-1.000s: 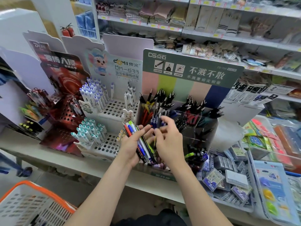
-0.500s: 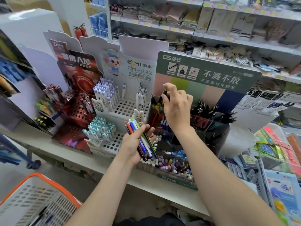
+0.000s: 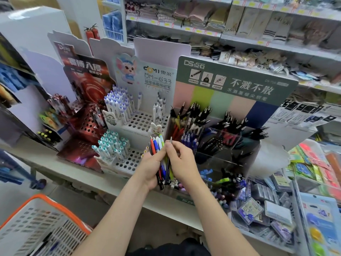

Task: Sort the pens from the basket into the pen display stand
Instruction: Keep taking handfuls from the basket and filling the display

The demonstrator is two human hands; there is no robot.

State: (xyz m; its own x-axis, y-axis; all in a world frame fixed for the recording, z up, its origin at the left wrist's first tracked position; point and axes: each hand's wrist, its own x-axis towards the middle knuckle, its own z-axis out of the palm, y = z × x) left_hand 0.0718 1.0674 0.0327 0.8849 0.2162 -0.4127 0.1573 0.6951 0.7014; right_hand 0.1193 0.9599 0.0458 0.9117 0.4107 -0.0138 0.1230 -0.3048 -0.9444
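Green header card (image 3: 236, 78) on pen display stand (image 3: 217, 163): "DS点石" top left, big white "不溅不散" at right. Smaller line beneath and model code at right end too blurred. White card (image 3: 156, 78) just left of it: "DOMI 東米", "DM-633"; line below unclear. Red card (image 3: 83, 69), further left along the counter's back edge: "DERS", large characters ending "入侵". Box (image 3: 230, 24) on upper shelf (image 3: 184, 26): "DANCE".

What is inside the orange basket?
A few pens lie on the white mesh floor of the basket; its near part runs off the picture, so more may hide there.
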